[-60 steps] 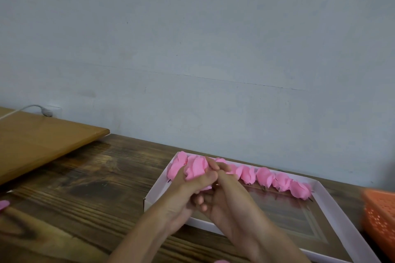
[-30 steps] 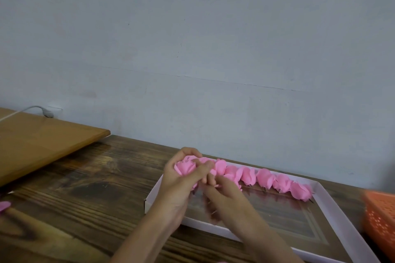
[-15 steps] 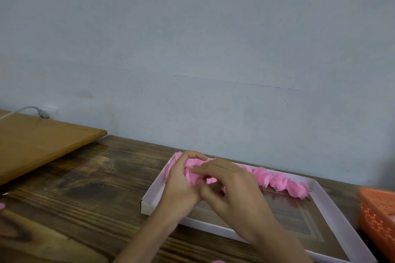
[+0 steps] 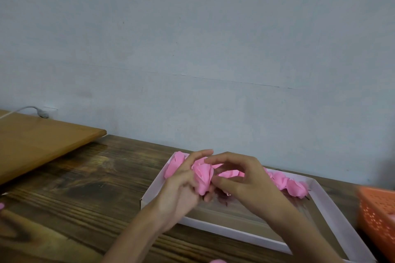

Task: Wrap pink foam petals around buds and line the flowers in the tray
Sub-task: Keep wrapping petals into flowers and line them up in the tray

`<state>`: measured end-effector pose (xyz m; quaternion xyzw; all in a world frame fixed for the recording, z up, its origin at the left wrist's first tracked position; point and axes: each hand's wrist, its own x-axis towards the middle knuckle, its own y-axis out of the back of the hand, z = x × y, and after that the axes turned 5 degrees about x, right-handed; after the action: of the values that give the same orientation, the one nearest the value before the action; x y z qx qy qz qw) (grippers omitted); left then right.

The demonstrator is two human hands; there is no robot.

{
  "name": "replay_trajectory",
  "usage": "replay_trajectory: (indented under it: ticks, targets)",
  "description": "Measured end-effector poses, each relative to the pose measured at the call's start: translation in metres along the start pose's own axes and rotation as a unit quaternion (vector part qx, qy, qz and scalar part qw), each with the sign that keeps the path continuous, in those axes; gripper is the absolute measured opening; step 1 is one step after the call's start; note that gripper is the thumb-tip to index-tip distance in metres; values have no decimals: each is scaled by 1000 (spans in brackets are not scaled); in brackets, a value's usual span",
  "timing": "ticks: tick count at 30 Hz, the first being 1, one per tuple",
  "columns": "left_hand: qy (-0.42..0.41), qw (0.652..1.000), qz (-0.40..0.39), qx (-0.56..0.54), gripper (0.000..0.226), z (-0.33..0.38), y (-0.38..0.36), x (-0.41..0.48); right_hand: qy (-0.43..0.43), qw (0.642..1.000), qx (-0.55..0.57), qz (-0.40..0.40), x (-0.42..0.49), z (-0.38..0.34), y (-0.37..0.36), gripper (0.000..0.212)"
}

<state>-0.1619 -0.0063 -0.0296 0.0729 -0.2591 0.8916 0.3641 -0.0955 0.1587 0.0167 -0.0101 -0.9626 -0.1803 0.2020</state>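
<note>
Surroundings: orange perforated basket (image 4: 378, 215) at the right edge, light wooden board (image 4: 38, 141) on the left, plug (image 4: 43, 114) at the wall. Dark wooden table (image 4: 74, 188) under the white tray (image 4: 235, 235). Hands block the middle of the flower row (image 4: 296, 188): one visible to their left, about two to their right. Left hand (image 4: 181, 190) grips one pink foam flower (image 4: 203, 178) over the tray's far left. Right hand (image 4: 243, 181) pinches its side.

orange basket (image 4: 378, 213) blurred, cropped, flowers (image 4: 297, 189) half-hidden
</note>
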Motion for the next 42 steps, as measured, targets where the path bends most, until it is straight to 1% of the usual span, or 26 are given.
replay_trajectory:
  ticks: [2, 5, 7, 10, 15, 18, 20, 24, 29, 31, 33, 35, 37, 39, 40, 42]
  targets:
    - [-3, 1000, 14, -3, 75, 2, -2, -1, 7, 1000, 6, -2, 0, -1, 2, 36]
    - [-7, 999, 29, 35, 63, 4, -4, -2, 14, 999, 28, -4, 0, -3, 1, 36]
    - [-8, 998, 34, 56, 60, 5, -4, -3, 29, 999, 16, -3, 0, -4, 1, 35]
    - [-13, 997, 33, 76, 55, 5, -4, -4, 61, 998, -26, 7, -1, -6, 1, 36]
    - [-18, 994, 30, 103, 51, 5, -6, -6, 114, 987, -109, 17, -2, -7, 2, 30]
    - [-16, 994, 30, 108, 51, 4, -7, -7, 143, 977, -156, 12, -1, -7, 2, 27]
    - [-18, 992, 37, 117, 52, 4, -7, -7, 149, 975, -166, 4, -1, -7, 2, 24]
    - [-21, 990, 43, 136, 53, 3, -6, -7, 139, 981, -136, -13, 0, -6, 2, 20]
    - [-16, 994, 9, 108, 47, 1, -4, -6, 109, 989, -95, 3, -2, -1, -3, 19]
    - [-16, 994, -5, 108, 50, 0, -2, -6, 104, 990, -91, 8, -2, 1, -4, 20]
    - [-20, 988, -12, 150, 61, -3, 1, -5, 99, 992, -76, 16, -2, 2, -5, 24]
    - [-34, 975, 0, 218, 71, -6, 3, -4, 88, 994, -56, 18, -2, 0, -5, 32]
    - [-48, 959, 11, 279, 73, -8, 2, -3, 74, 995, -57, 17, -2, 0, -4, 38]
    - [-60, 941, 26, 333, 73, -11, 0, -3, 65, 994, -80, 20, -1, 1, -3, 38]
    - [-69, 934, 38, 348, 74, -12, -3, -3, 64, 993, -93, 22, -1, 2, -2, 36]
    - [-101, 938, 49, 328, 75, -15, -9, -3, 61, 991, -112, 26, -1, 2, -2, 35]
